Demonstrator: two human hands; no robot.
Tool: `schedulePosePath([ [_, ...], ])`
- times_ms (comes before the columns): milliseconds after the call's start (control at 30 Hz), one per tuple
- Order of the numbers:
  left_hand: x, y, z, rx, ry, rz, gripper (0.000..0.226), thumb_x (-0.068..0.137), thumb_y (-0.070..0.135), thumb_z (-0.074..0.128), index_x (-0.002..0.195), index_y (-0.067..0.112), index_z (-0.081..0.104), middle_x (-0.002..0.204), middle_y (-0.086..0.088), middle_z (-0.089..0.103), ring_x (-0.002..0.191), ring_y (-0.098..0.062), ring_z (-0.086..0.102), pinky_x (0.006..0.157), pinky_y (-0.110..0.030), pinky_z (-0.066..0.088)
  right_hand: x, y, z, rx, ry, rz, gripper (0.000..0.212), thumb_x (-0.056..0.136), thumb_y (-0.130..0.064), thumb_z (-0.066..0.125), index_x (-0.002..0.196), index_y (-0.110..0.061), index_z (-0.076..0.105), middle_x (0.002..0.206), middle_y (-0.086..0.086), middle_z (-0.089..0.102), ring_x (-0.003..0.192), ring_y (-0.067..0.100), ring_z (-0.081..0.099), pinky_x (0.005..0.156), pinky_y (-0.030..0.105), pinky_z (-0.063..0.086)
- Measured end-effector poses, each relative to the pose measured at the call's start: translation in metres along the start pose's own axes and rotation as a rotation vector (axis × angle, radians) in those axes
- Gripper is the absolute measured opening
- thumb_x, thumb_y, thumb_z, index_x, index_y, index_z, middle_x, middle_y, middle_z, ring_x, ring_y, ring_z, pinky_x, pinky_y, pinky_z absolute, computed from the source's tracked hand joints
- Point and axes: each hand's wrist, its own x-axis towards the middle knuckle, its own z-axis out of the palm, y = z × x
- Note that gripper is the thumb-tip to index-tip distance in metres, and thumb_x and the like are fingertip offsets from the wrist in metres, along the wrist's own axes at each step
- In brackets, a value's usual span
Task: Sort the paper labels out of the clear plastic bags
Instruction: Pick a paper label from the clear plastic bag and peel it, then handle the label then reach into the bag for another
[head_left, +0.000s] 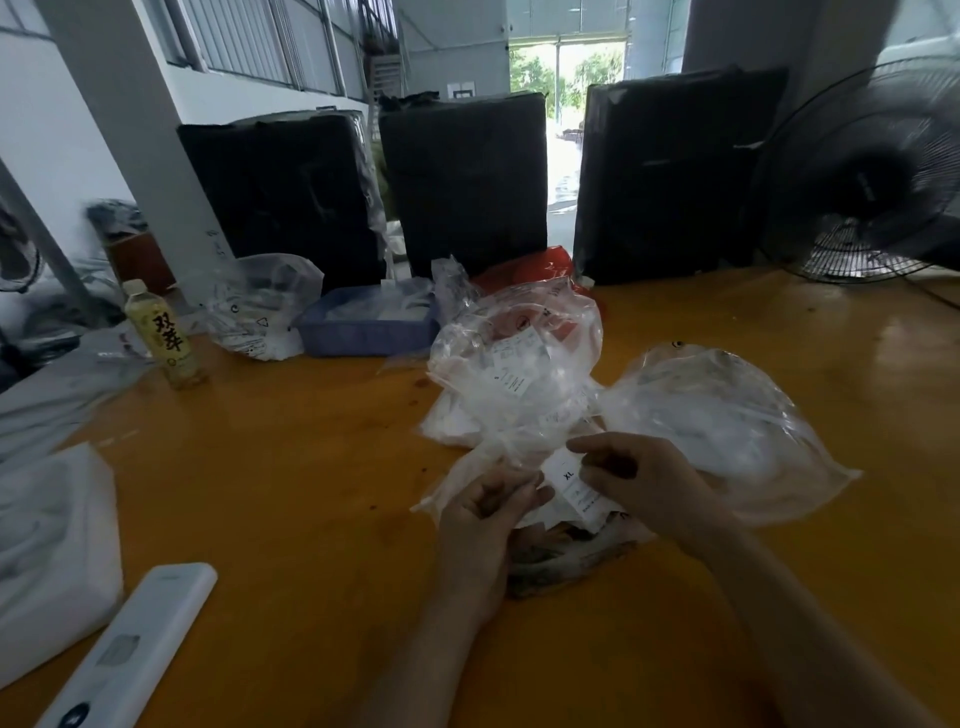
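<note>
- Near the front of the orange surface (291, 467), seen from the head camera, the left hand (480, 525) held the crumpled edge of a clear plastic bag (727, 431) with curled fingers.
- The right hand (641, 480) pinched a white paper label (574, 486) marked XL between thumb and fingertips, so both grips were closed on something.
- That label sat between the two hands, just above the surface, against the bag's wrinkled mouth.
- More clear bags (514, 374) were heaped just behind the hands, small labels showing through the film.
- Judging by its look, the label was light and thin, likely to bend or tear; a pinch at a free edge seemed best.
- The bag film looked soft, slippery and clingy, so holding its mouth steady probably mattered.
- A blue tray (366, 325), a drink bottle (163, 338) and a white remote (130, 654) stood well apart to the left.
- Bare surface lay on both sides of the hands, giving open room; its near edge was out of view.
</note>
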Motion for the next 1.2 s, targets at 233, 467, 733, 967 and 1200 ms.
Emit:
schedulePosePath([
  [233, 0.003, -0.004, -0.001, -0.069, -0.015, 0.026, 0.028, 0.081, 0.013, 0.08, 0.106, 0.0, 0.078, 0.114, -0.019, 0.078, 0.106, -0.038, 0.076, 0.092, -0.037, 0.063, 0.002, -0.001, 0.003, 0.234, 0.081, 0.084, 0.01, 0.097, -0.015, 0.069, 0.09, -0.022, 0.073, 0.081, -0.001, 0.072, 0.076, 0.015, 0.069, 0.079, 0.04, 0.059],
  [467, -0.002, -0.006, -0.002, 0.034, -0.045, 0.064, 0.028, 0.098, 0.025, 0.07, 0.113, 0.004, 0.078, 0.116, -0.014, 0.079, 0.111, -0.031, 0.076, 0.096, -0.037, 0.062, 0.001, -0.006, 0.009, 0.318, 0.156, 0.033, 0.02, 0.103, -0.023, 0.058, 0.086, -0.031, 0.064, 0.088, 0.007, 0.068, 0.09, 0.043, 0.063, 0.085, 0.068, 0.05],
  [733, -0.006, -0.005, 0.0, 0.198, -0.067, 0.106, 0.032, 0.096, 0.035, 0.072, 0.12, 0.014, 0.078, 0.12, -0.002, 0.079, 0.112, -0.024, 0.076, 0.099, -0.036, 0.06, -0.004, -0.012, 0.009, 0.042, 0.134, -0.193, 0.023, 0.102, -0.015, 0.06, 0.114, -0.032, 0.069, 0.087, -0.02, 0.065, 0.074, 0.009, 0.068, 0.068, 0.031, 0.059],
  [967, -0.007, -0.001, 0.001, 0.258, -0.069, 0.094, 0.055, 0.069, 0.06, 0.09, 0.111, 0.027, 0.078, 0.118, 0.002, 0.079, 0.114, -0.023, 0.075, 0.1, -0.042, 0.059, -0.007, -0.022, 0.01, -0.104, 0.216, -0.257, 0.022, 0.097, -0.018, 0.068, 0.116, -0.027, 0.072, 0.11, -0.017, 0.069, 0.097, 0.009, 0.067, 0.08, 0.023, 0.056],
  [1200, -0.006, -0.003, 0.001, 0.236, -0.053, 0.083, 0.049, 0.076, 0.044, 0.085, 0.114, 0.014, 0.077, 0.113, -0.004, 0.08, 0.11, -0.025, 0.076, 0.097, -0.041, 0.061, -0.008, -0.022, 0.009, -0.209, 0.223, -0.382, 0.016, 0.094, -0.004, 0.07, 0.105, -0.015, 0.075, 0.094, -0.009, 0.063, 0.086, -0.007, 0.056, 0.073, 0.009, 0.044],
])
